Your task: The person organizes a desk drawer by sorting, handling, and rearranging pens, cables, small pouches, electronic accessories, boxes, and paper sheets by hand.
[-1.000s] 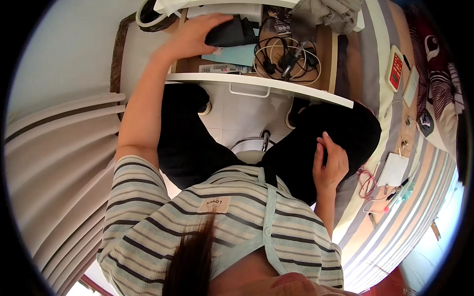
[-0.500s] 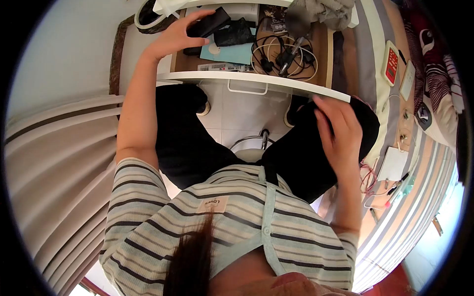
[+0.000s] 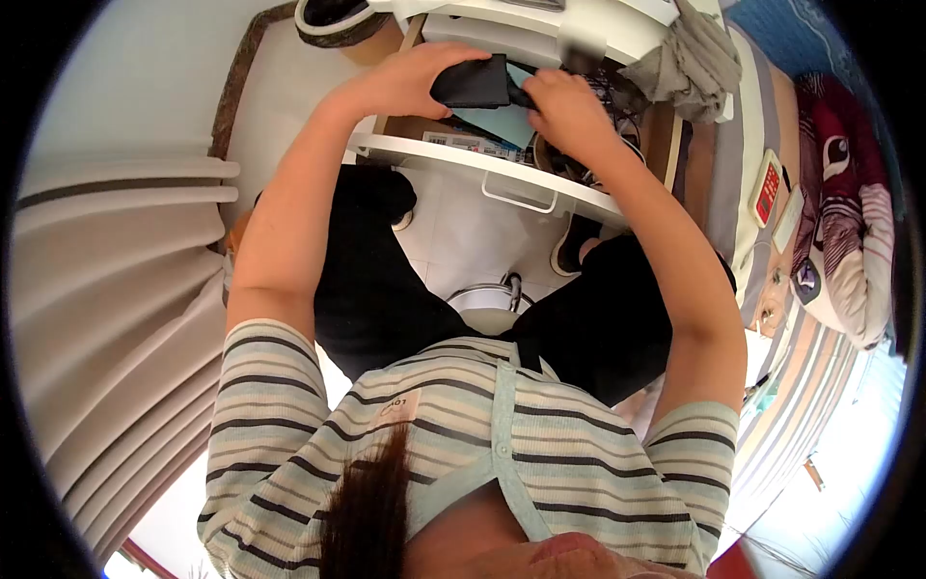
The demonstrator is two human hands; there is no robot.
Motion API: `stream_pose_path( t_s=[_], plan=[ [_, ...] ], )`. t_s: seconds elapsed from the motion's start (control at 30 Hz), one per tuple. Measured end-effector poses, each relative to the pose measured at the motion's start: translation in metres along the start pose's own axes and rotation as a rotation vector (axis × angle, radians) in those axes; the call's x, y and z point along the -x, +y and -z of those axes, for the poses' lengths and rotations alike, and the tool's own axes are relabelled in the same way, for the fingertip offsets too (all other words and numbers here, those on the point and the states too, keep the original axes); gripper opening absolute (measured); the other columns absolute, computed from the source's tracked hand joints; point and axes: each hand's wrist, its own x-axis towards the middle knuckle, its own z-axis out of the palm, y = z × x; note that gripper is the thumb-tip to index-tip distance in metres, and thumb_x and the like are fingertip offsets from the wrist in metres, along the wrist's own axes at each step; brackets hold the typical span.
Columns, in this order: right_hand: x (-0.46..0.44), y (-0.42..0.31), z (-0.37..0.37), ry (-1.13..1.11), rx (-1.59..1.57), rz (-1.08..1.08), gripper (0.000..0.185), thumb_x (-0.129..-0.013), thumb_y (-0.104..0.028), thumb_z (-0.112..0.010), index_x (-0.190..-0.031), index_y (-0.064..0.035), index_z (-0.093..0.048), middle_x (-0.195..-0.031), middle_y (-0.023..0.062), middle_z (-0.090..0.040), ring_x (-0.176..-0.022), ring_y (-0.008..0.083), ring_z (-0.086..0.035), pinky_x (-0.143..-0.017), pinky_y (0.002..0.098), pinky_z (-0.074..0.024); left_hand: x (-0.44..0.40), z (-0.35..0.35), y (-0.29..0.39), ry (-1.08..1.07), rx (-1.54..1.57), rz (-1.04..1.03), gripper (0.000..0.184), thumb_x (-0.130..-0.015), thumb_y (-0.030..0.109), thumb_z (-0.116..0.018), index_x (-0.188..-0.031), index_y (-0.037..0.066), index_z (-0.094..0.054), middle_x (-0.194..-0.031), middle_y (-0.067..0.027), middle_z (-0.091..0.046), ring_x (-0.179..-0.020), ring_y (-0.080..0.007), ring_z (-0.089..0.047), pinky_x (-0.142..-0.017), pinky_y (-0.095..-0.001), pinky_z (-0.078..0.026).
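My left hand (image 3: 410, 82) is closed around a black rectangular case (image 3: 473, 83) above the open drawer (image 3: 424, 152). Its thumb and fingers grip the case's left end. Just to the right, my right hand (image 3: 571, 114) reaches into the drawer, fingers bent around the edge of a crumpled black pouch (image 3: 519, 93), which is mostly hidden. Under both hands lies a light blue flat item (image 3: 503, 125). Dark cables (image 3: 622, 101) sit partly covered behind my right hand. A white item with a barcode-like print (image 3: 463, 144) rests along the drawer's front.
A grey cloth (image 3: 687, 63) hangs over the right side of the furniture. Left of the drawer stands a round bin (image 3: 338, 29). On the striped cover at right lie a red-and-white calculator (image 3: 766, 189) and a maroon plush-like bundle (image 3: 837, 193). Pleated curtain (image 3: 116, 289) hangs at left.
My left hand has lifted the black case and carried it right. My right hand has moved from near my knee into the drawer, onto the black pouch. The view has shifted slightly.
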Motion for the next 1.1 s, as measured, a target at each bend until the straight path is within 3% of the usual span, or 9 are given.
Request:
stream_pose_path(
  t_s=[0.13, 0.23, 0.5, 0.63, 0.7, 0.87, 0.97, 1.0, 1.1],
  plan=[
    [0.023, 0.003, 0.024, 0.0, -0.081, -0.031, 0.027, -0.075, -0.01, -0.062, -0.101, -0.0041, -0.059, -0.095, 0.0124, -0.059, -0.097, 0.0297, -0.056, -0.085, 0.0426, -0.0448, 0.001, -0.004, -0.005, -0.007, -0.052, -0.04, 0.082, -0.061, 0.002, -0.073, -0.135, 0.017, -0.042, -0.134, -0.013, -0.047, -0.122, -0.0306, -0.045, -0.104, -0.0376, -0.038],
    [0.032, 0.014, 0.02, -0.252, -0.044, 0.079, 0.026, -0.076, -0.009, -0.063, -0.101, -0.0034, -0.056, -0.099, 0.0132, -0.057, -0.097, 0.0329, -0.055, -0.085, 0.0416, -0.0442, -0.004, -0.009, 0.004, -0.072, -0.116, -0.019, 0.081, -0.061, 0.002, -0.073, -0.135, 0.014, -0.043, -0.133, -0.0121, -0.048, -0.122, -0.0306, -0.046, -0.104, -0.0379, -0.039],
    [0.015, 0.023, -0.017, 0.004, -0.027, 0.061, 0.029, -0.077, -0.004, -0.056, -0.106, 0.0, -0.059, -0.125, 0.0139, -0.054, -0.113, 0.0319, -0.053, -0.095, 0.0394, -0.0443, -0.022, -0.028, -0.012, -0.057, -0.143, -0.179, 0.081, -0.06, 0.001, -0.071, -0.136, 0.011, -0.042, -0.128, -0.0121, -0.051, -0.119, -0.0305, -0.047, -0.102, -0.0379, -0.039],
    [0.021, 0.017, -0.018, -0.087, -0.094, -0.052, 0.022, -0.084, -0.013, -0.051, -0.1, -0.0037, -0.062, -0.111, 0.0137, -0.06, -0.108, 0.0322, -0.056, -0.093, 0.0421, -0.0456, -0.034, -0.038, -0.003, -0.187, -0.124, -0.1, 0.093, -0.056, -0.004, -0.074, -0.14, 0.012, -0.037, -0.133, -0.014, -0.046, -0.123, -0.0334, -0.042, -0.105, -0.0396, -0.035],
    [0.024, 0.019, -0.016, 0.014, 0.182, 0.052, 0.013, -0.081, -0.015, -0.055, -0.089, -0.0093, -0.063, -0.1, 0.0067, -0.061, -0.1, 0.0252, -0.059, -0.089, 0.0377, -0.0449, -0.029, -0.043, -0.001, -0.163, -0.274, -0.051, 0.096, -0.057, 0.0, -0.079, -0.141, 0.014, -0.035, -0.137, -0.0131, -0.043, -0.126, -0.0334, -0.04, -0.106, -0.0412, -0.034],
    [0.058, 0.02, 0.041, 0.311, 0.186, -0.163, 0.015, -0.076, -0.013, -0.059, -0.09, -0.0095, -0.063, -0.098, 0.0047, -0.061, -0.094, 0.0228, -0.058, -0.083, 0.0361, -0.0446, -0.038, -0.033, 0.004, -0.209, -0.381, -0.04, 0.087, -0.064, 0.005, -0.077, -0.14, 0.016, -0.037, -0.14, -0.0103, -0.04, -0.128, -0.0324, -0.037, -0.106, -0.0419, -0.033],
    [0.088, 0.027, 0.047, 0.235, 0.176, -0.302, 0.02, -0.075, -0.014, -0.059, -0.095, -0.0088, -0.063, -0.098, 0.0046, -0.06, -0.093, 0.0226, -0.058, -0.081, 0.0374, -0.0443, -0.033, -0.034, -0.016, -0.156, -0.417, -0.039, 0.084, -0.067, 0.005, -0.075, -0.14, 0.016, -0.036, -0.141, -0.0104, -0.039, -0.128, -0.033, -0.035, -0.106, -0.0424, -0.033],
    [0.099, 0.025, 0.056, -0.005, 0.172, -0.373, 0.026, -0.078, -0.017, -0.061, -0.102, -0.0074, -0.062, -0.104, 0.0057, -0.06, -0.098, 0.0237, -0.057, -0.084, 0.0363, -0.0443, -0.031, -0.034, -0.028, -0.142, -0.407, -0.04, 0.083, -0.068, 0.006, -0.075, -0.141, 0.016, -0.035, -0.141, -0.0102, -0.039, -0.128, -0.034, -0.036, -0.106, -0.0426, -0.034],
    [0.133, 0.019, 0.059, 0.176, 0.122, -0.33, 0.033, -0.08, -0.022, -0.064, -0.11, -0.0075, -0.061, -0.11, 0.0067, -0.059, -0.105, 0.0238, -0.056, -0.087, 0.0342, -0.0441, -0.031, -0.028, -0.043, -0.147, -0.446, 0.011, 0.084, -0.067, 0.008, -0.076, -0.141, 0.015, -0.035, -0.14, -0.0105, -0.039, -0.127, -0.0347, -0.036, -0.106, -0.0427, -0.034]
  ],
)
